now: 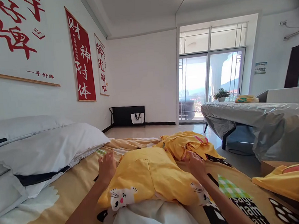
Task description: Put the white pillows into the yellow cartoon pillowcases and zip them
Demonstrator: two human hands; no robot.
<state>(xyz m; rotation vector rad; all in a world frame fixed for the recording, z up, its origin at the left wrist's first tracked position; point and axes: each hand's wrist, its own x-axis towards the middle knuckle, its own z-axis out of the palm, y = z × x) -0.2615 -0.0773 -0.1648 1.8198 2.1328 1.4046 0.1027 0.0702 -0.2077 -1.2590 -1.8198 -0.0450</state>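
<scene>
Underneath, a patterned bed sheet [68, 194], both hands' fingers spread flat beside the yellow pillowcase [148, 176]; white-walled room.

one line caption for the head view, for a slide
Both hands, left and right, rest flat at either side of a yellow pillowcase half pulled over a white pillow on a bed.

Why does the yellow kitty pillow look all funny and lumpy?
The yellow pillowcase is only partly on: a white pillow sticks out of its near end. The left hand and right hand rest at its far corners. Behind it, another yellow cloth lies crumpled on the bed.
</scene>
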